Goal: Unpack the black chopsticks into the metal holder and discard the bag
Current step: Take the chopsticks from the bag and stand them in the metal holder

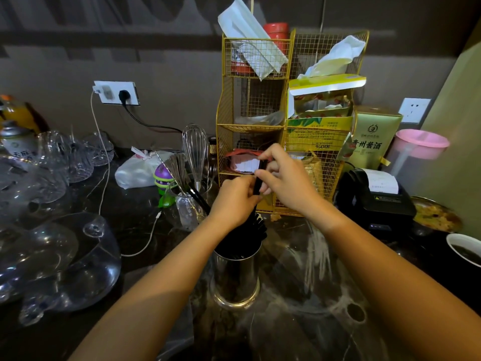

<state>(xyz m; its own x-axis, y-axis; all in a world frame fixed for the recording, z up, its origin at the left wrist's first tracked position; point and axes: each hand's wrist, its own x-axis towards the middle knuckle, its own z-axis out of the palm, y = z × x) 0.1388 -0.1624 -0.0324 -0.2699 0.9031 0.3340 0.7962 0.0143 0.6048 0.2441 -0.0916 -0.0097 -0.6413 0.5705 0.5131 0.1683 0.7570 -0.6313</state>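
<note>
A round metal holder [235,280] stands on the dark counter in the middle, with a bundle of black chopsticks [256,229] standing in it and leaning up to the right. Above it, my left hand [234,201] and my right hand [285,182] are both closed around the upper ends of the black chopsticks [258,182]. A clear plastic bag [316,246] trails down from my right wrist onto the counter right of the holder. How much of the bundle is still inside the bag I cannot tell.
A gold wire rack [253,121] with boxes stands right behind my hands. A jar with a whisk [194,149] and cutlery sits left of them. Glassware [52,230] crowds the left side. A black printer [374,199], a pink-lidded jug [419,149] and a bowl [466,250] are on the right.
</note>
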